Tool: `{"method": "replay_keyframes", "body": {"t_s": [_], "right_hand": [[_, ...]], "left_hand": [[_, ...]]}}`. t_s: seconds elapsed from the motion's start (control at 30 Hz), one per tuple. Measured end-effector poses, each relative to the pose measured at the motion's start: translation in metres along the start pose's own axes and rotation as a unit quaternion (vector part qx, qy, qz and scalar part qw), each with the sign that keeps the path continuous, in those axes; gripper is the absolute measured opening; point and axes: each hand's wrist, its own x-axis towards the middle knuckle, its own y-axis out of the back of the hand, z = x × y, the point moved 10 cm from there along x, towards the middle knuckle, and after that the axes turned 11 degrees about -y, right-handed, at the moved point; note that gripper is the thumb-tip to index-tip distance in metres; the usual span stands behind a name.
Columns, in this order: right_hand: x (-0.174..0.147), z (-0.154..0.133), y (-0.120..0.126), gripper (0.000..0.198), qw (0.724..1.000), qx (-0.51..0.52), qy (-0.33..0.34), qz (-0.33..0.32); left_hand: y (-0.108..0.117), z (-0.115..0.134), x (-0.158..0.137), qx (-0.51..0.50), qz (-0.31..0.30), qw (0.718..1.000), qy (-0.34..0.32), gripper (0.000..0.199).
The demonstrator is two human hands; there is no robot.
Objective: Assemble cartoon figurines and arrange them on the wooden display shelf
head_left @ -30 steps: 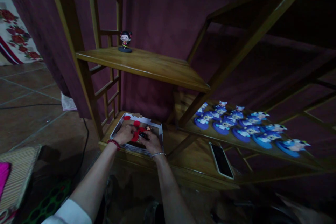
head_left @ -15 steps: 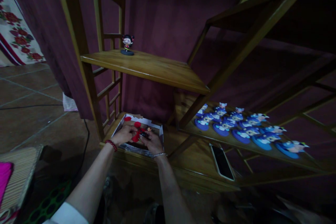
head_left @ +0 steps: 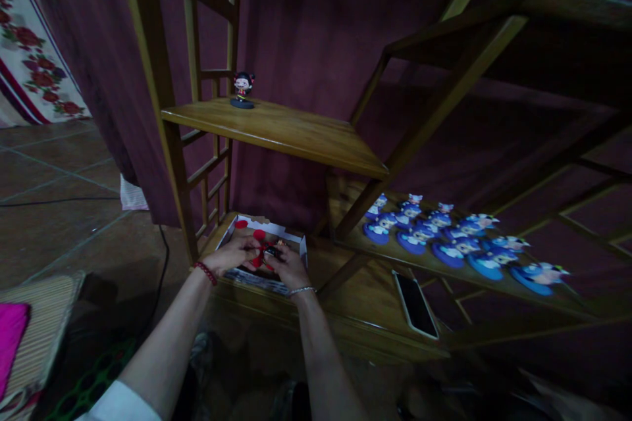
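Note:
Both hands are together over a shallow white cardboard box (head_left: 303, 245) on the lowest shelf. My right hand (head_left: 290, 270), with a silver bracelet, is closed round a small black-haired figurine (head_left: 270, 252) with red on it. From the left, my left hand (head_left: 236, 254), wearing red beads, pinches at the figurine's red part; its fingertips partly hide the contact. Red round bases (head_left: 259, 235) lie in the box behind the fingers. Another small figurine (head_left: 281, 243) shows partly beyond my right fingers.
A similar black-haired figurine (head_left: 242, 90) stands on the upper shelf (head_left: 296, 130). Several blue-and-white figurines (head_left: 457, 247) stand in rows on the right shelf. A phone (head_left: 416, 304) lies on the low shelf. A slanted wooden post (head_left: 424, 112) rises at the right.
My two hands have shifted slightly, with the left fingers raised a little around the figurine. The figurine's dark head shows more clearly. The view has shifted slightly.

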Motion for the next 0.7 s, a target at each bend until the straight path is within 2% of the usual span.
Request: {"method": "replay_keyframes", "body": {"t_s": [0.33, 0.57, 0.7], "right_hand": [[0.000, -0.002, -0.006, 0.035, 0.999, 0.031, 0.013, -0.019], [-0.001, 0.002, -0.007, 0.042, 0.999, 0.018, -0.003, -0.030], [-0.008, 0.000, -0.008, 0.041, 0.999, 0.021, -0.004, -0.037]], "left_hand": [[0.000, 0.002, -0.005, -0.037, -0.001, 0.999, -0.002, 0.027], [0.001, 0.005, -0.010, -0.017, -0.001, 1.000, 0.006, 0.030], [-0.003, 0.007, -0.013, -0.029, -0.020, 0.999, 0.003, 0.030]]}}
